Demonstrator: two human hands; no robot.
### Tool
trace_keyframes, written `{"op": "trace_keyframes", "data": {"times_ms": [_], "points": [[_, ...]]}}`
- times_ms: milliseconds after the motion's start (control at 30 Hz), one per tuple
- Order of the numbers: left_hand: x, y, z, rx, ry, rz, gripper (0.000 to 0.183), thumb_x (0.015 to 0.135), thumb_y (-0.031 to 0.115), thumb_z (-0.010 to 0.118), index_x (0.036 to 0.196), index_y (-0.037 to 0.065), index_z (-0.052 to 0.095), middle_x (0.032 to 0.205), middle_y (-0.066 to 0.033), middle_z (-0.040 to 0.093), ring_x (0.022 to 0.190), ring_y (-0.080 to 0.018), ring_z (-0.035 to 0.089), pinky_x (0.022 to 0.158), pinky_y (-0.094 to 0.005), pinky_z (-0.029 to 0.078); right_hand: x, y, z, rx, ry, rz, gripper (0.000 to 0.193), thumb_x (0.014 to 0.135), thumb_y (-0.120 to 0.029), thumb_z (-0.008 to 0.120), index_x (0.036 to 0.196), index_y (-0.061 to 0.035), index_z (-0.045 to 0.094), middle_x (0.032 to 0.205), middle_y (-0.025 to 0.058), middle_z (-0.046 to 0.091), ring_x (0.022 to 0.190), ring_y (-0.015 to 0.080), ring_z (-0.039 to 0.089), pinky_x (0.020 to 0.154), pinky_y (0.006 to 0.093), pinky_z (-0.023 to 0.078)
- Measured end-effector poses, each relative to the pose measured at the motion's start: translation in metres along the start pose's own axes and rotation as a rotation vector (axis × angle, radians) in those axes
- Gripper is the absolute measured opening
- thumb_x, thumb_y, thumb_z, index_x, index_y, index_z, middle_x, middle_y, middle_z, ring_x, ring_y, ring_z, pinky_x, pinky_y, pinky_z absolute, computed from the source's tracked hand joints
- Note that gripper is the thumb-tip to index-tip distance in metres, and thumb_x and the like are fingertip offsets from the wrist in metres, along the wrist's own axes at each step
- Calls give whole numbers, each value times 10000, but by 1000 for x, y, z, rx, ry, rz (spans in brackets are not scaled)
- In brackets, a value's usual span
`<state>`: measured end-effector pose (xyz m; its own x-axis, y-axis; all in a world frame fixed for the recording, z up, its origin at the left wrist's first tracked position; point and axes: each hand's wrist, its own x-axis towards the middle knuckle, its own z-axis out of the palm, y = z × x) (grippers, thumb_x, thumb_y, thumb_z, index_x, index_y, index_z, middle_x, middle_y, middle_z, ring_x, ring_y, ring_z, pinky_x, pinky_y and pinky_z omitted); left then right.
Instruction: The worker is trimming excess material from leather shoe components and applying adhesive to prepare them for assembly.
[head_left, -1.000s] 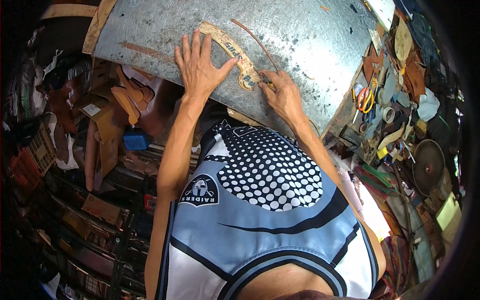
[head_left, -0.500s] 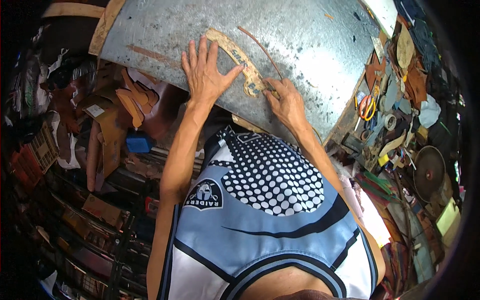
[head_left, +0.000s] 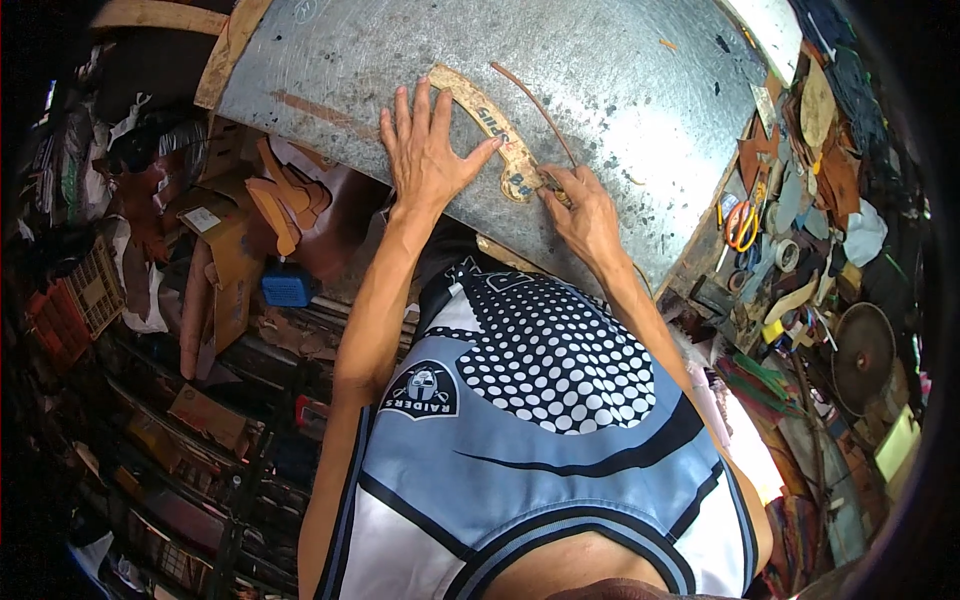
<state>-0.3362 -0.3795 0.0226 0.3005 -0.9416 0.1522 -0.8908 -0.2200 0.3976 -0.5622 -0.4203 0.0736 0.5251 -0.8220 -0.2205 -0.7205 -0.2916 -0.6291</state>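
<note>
A curved tan pattern piece (head_left: 490, 115) with dark hand-drawn marks lies flat on the metal-topped table (head_left: 330, 60). My left hand (head_left: 428, 150) is spread over its left side, fingertips at its far end and thumb on its middle. At its near right end, my right hand (head_left: 583, 210) is closed round a small slim tool (head_left: 562, 197) with a yellowish handle. Its working tip is hidden by the fingers and the pattern. A thin brown strip (head_left: 530, 97) curves along the table from the far side down to my right fingers.
Scissors (head_left: 742, 225) with orange handles, a tape roll (head_left: 788, 255) and leather scraps (head_left: 838, 175) crowd the table's right side. A round metal disc (head_left: 863, 355) stands farther right. Left below the table are a cardboard box (head_left: 215, 225), orange-brown cut pieces (head_left: 275, 210) and a blue container (head_left: 287, 289).
The whole view has shifted slightly, moving the table and both hands a little right and down in the picture. The hands keep nearly the same hold on the pattern piece and tool.
</note>
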Motion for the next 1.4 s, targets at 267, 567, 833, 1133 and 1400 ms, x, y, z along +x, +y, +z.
{"op": "trace_keyframes", "data": {"times_ms": [267, 567, 833, 1133, 1400], "points": [[-2, -4, 2, 16, 12, 18, 872, 771, 620, 697, 1374, 21, 501, 1514, -232, 342, 1428, -441, 232, 1155, -606, 108, 0, 2, 1, -2, -15, 5, 325, 864, -162, 692, 1186, -138, 660, 875, 126, 554, 724, 303, 605, 653, 431, 499], [-4, -5, 3, 25, 16, 28, 876, 767, 625, 698, 1376, 26, 503, 1505, -232, 356, 1419, -437, 245, 1148, -612, 121, -1, -2, 1, 17, -37, 21, 325, 870, -164, 688, 1191, -125, 655, 905, 141, 566, 769, 322, 622, 686, 441, 511], [4, 6, -10, 91, 24, 28, 815, 754, 589, 724, 1321, 27, 561, 1443, -234, 417, 1406, -438, 259, 1136, -613, 160, 1, -1, -3, 12, -78, 5, 321, 900, -188, 657, 1204, -87, 642, 936, 152, 595, 819, 342, 641, 722, 450, 517], [37, 3, -24, -5, -104, 391, 449, 735, 342, 802, 1032, 27, 683, 1079, -137, 607, 1078, -310, 559, 999, -463, 395, 2, -26, -19, -15, -136, 84, 368, 947, -196, 580, 1273, -34, 525, 989, 236, 614, 885, 414, 652, 731, 484, 541], [39, 9, -21, 25, -156, 430, 486, 695, 413, 812, 991, 48, 686, 1009, -119, 600, 1011, -309, 561, 895, -441, 443, -17, -34, -8, -26, -107, -49, 377, 936, -165, 579, 1290, -48, 524, 1016, 217, 619, 885, 429, 642, 754, 491, 536]]}}
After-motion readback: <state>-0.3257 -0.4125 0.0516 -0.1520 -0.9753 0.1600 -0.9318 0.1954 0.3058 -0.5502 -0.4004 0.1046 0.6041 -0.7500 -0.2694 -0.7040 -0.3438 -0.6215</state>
